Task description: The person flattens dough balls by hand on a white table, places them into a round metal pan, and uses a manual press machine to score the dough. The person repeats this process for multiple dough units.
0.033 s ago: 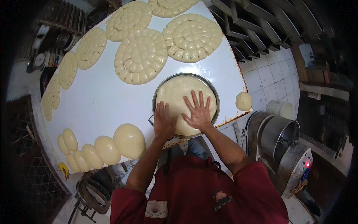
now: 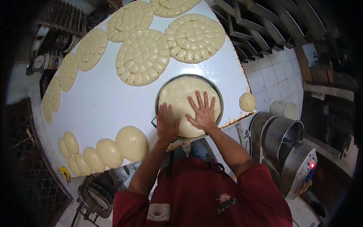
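Observation:
A large flat round of pale dough point(image 2: 177, 90) fills a round metal pan point(image 2: 222, 107) at the table's near edge. My left hand point(image 2: 167, 123) lies flat on the dough's left part, fingers stretched forward and close together. On the right part, my right hand point(image 2: 203, 112) presses down with its fingers spread wide. Neither hand holds anything. A handle point(image 2: 153, 122) sticks out from the pan's left side, beside my left wrist. The dough under my palms is hidden.
Several scored dough rounds point(image 2: 142, 57) lie across the far and left parts of the white table point(image 2: 96, 109). Smooth dough balls point(image 2: 131, 143) line the near left edge; a small ball point(image 2: 247, 102) sits at the right corner. A mixing machine point(image 2: 283, 138) stands right, metal pans point(image 2: 261, 22) far right.

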A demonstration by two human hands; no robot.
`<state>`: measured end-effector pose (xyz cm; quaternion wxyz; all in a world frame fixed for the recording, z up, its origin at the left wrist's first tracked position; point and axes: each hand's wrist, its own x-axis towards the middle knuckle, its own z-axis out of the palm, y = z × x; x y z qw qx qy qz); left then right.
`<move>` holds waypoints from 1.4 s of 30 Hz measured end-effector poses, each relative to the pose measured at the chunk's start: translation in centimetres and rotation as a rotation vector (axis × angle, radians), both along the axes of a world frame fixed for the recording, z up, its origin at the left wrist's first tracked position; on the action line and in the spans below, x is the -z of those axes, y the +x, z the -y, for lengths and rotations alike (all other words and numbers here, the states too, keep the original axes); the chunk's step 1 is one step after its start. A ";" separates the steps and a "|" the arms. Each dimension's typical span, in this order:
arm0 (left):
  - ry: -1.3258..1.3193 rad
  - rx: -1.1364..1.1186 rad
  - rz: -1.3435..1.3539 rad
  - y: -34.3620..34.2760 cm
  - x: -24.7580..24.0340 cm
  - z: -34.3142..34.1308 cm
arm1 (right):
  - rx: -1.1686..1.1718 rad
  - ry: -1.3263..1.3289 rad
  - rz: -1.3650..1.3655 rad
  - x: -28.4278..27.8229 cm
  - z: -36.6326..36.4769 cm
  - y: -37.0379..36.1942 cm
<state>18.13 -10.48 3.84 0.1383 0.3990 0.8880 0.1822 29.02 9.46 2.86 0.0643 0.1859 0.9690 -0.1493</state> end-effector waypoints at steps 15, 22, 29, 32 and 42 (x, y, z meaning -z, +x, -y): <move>-0.055 0.091 -0.024 -3.7 2.5 -6.4 | 0.172 0.040 -0.018 1.3 0.1 -4.1; 0.116 0.028 0.059 -4.0 1.8 -7.1 | 0.235 -0.174 -0.092 -0.2 -1.0 -3.7; 0.116 0.278 0.010 -5.9 1.0 -10.6 | 0.309 -0.040 -0.046 2.1 -1.4 -2.0; 0.033 -0.051 -0.091 -0.9 4.1 -9.2 | 0.022 -0.101 0.001 -0.1 -4.7 -3.4; -0.181 -0.218 -0.067 1.9 1.0 -7.4 | 0.029 -0.292 -0.299 -0.1 -3.7 -1.0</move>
